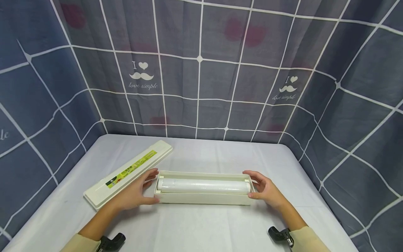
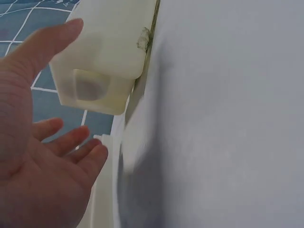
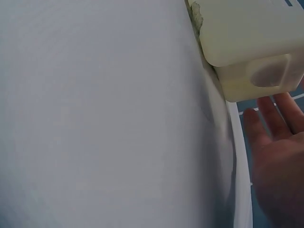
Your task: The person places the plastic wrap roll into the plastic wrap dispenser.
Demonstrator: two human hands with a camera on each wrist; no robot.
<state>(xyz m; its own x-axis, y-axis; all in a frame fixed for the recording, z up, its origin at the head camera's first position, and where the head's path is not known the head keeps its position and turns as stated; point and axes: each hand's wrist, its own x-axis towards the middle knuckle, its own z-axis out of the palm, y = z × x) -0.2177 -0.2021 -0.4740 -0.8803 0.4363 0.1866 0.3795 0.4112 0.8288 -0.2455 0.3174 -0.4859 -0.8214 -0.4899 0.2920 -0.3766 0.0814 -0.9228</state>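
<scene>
I'm at a table in a curtained-off nook, more like a makeshift filming booth than a furnished room; what kind of building surrounds it, I can't tell. A grey-blue curtain closes in the left, far and right sides. Its white grid lines, hearts, moustaches and "love simple" lettering look like cheerful household fabric. In front of me a plain white cloth covers the table. The pale box, its roll and its lid look like kitchen goods. Black fittings at both my cuffs suit the booth.
</scene>
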